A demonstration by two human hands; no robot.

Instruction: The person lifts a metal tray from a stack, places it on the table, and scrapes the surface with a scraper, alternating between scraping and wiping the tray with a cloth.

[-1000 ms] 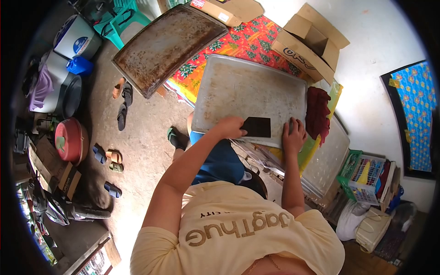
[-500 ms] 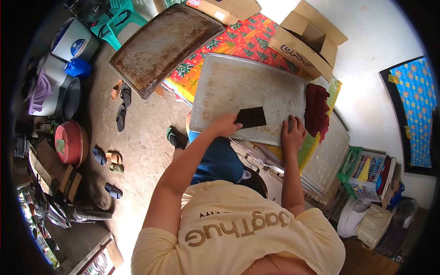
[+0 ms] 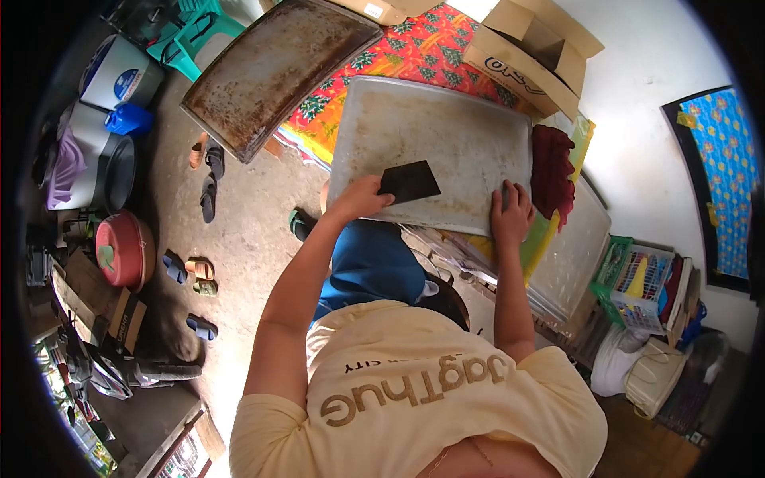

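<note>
Pinching dark flat plate [image 3: 410,182] by its left edge with left hand [image 3: 362,197], thumb on top near the lower left corner, other fingers mostly hidden. Leaving most of the plate exposed toward the right, probably for easy control of its angle. Holding it over the near left part of pale metal tray [image 3: 434,119]; cannot tell whether touching the surface or just above. Resting right hand [image 3: 511,217] at the tray's near right corner, fingers loosely spread and bent, pinching nothing. Probably bracing the tray there, well apart from the plate, to keep it from sliding while leaving the middle accessible.

Lying broad and face up, tray within reach of both hands, likely for support across worktop [image 3: 430,40]. Covered with red-and-orange printed cloth [image 3: 323,111], perhaps for protection. Bunched just beside the tray's right edge: maroon cloth [image 3: 551,171], likely within easy reach of the right hand. Showing beneath, on the right: yellow sheet [image 3: 544,248], then pale stacked trays [image 3: 578,247] farther right. Set at far left, partly overhanging: browned tray [image 3: 279,72], maybe for lack of room. Standing with flaps up at far right: open cardboard box [image 3: 518,72], beyond the pale metal tray.
</note>
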